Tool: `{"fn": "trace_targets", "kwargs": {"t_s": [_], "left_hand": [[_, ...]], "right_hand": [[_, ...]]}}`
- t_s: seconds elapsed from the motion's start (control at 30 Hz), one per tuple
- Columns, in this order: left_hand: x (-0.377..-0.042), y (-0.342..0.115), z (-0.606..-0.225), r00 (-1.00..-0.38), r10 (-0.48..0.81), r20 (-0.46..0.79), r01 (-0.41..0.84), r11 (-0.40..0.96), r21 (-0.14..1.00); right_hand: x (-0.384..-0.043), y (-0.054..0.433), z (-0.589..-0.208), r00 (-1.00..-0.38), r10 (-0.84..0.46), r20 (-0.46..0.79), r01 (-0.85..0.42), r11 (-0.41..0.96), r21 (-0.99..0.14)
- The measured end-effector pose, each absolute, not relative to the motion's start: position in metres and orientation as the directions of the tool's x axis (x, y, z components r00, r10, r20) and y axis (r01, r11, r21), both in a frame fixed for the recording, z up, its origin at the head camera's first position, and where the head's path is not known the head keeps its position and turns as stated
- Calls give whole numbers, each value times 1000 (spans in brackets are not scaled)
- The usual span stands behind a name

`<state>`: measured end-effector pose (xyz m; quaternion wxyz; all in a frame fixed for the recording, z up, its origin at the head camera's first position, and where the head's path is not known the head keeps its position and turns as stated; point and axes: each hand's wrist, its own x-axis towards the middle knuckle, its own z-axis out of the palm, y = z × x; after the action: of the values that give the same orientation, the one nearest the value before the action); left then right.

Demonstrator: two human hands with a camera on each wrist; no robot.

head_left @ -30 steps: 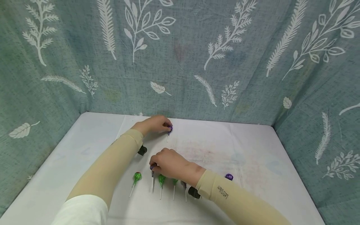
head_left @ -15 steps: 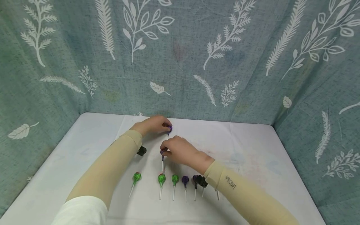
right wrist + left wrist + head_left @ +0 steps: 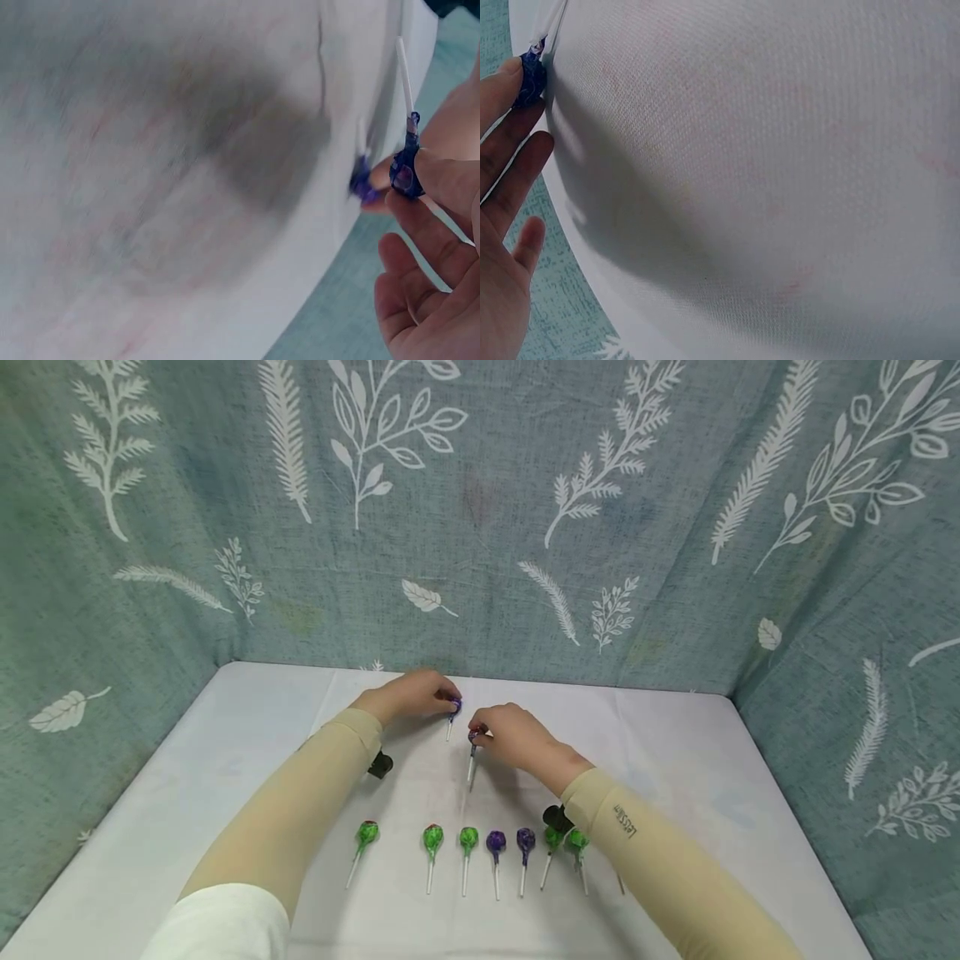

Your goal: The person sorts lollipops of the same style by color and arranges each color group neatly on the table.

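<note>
Near the back edge of the table my left hand (image 3: 420,692) pinches a purple-wrapped lollipop (image 3: 455,705) by its candy head, the white stick pointing toward me. In the left wrist view the thumb and a fingertip hold that lollipop (image 3: 531,81) while the other fingers stay apart. My right hand (image 3: 517,737), just in front and to the right, pinches another purple lollipop (image 3: 473,739) by its head, stick hanging down. The right wrist view shows this lollipop (image 3: 406,172) between thumb and fingers, with the left hand's lollipop (image 3: 363,181) blurred behind it.
Closer to me lies a row of lollipops: a green one (image 3: 367,833) at the left, more green ones (image 3: 432,838), two purple ones (image 3: 497,842), and green ones partly under my right wrist. A patterned curtain (image 3: 480,527) hangs behind the white table (image 3: 660,760).
My right hand has lifted a purple lollipop from the row and carried it back and to the right, toward the left hand. My left hand stays in place, still pinching its lollipop.
</note>
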<state>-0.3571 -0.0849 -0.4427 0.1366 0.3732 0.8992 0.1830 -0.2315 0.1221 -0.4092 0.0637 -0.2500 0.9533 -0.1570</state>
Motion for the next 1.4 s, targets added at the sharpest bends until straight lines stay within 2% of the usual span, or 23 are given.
{"fn": "trace_targets", "kwargs": {"t_s": [0.23,0.7,1.07,1.4], "left_hand": [[-359,-85,-445,-687,718,-113,617,659,430],[-363,-86,-448,-708,690,-150,577,688,440],[-357,-84,-452,-713,691,-123,583,681,443],[-360,-89,-454,-725,678,-123,570,690,446]], "right_hand": [[-246,140,-415,-900,-429,-76,-378,856,-354],[-276,150,-415,-926,-365,-96,-319,893,-318],[-293,146,-420,-923,-367,-116,-319,899,-301],[-303,139,-431,-930,-363,-63,-334,903,-270]]}}
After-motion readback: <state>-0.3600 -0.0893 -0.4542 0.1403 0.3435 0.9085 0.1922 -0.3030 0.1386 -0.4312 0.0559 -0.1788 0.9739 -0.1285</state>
